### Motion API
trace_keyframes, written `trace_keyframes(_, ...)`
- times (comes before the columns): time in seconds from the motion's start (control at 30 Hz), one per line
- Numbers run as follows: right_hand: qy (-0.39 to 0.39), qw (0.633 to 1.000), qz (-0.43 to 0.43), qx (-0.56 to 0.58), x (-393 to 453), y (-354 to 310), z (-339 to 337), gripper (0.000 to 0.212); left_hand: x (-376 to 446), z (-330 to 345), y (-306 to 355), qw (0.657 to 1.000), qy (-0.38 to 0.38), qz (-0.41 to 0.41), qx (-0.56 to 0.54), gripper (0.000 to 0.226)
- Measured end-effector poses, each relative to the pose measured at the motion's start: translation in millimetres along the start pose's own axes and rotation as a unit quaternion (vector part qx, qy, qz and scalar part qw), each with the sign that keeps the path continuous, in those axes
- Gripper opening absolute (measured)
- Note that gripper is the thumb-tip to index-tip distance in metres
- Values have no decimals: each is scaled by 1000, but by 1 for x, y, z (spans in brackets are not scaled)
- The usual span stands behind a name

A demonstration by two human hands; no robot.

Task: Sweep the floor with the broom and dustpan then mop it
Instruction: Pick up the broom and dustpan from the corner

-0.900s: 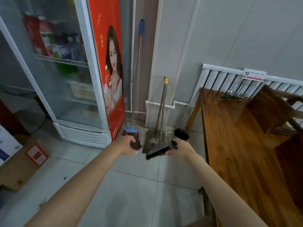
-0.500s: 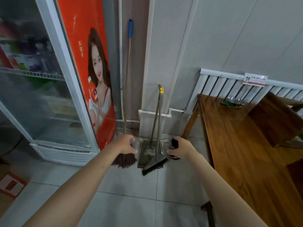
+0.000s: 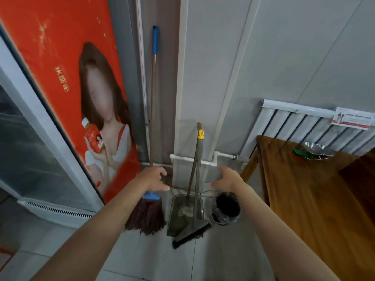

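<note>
Both hands, left hand [image 3: 153, 179] and right hand [image 3: 227, 179], are moving closer, open and holding nothing, reaching toward the broom [image 3: 197, 179] and dustpan [image 3: 182, 213] at 12 o'clock; sweeping is not starting yet.

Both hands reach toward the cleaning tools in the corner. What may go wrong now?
1. The broom and dustpan handles lean together against the wall; pulling one may tip the other over.
2. The right hand hovers above the small black bin and might knock it.
3. The left hand is near the mop, which may slide along the wall if bumped.
</note>
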State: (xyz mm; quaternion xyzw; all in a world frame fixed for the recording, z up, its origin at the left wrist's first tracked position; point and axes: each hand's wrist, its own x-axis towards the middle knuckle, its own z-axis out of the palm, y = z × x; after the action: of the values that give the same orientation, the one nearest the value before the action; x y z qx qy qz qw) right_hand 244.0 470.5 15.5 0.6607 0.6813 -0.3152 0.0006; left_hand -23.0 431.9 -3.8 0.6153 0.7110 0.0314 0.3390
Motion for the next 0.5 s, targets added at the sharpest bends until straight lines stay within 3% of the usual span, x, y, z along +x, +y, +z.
trace_keyframes(0.2,3,1000,4,-13,74,-9,-19,82,76,-20,11,1000,-5,1,-27,62)
trace_keyframes(0.5,17,998,56,14,163,-42,-20,81,192,-82,9,998,-15,57,23,53)
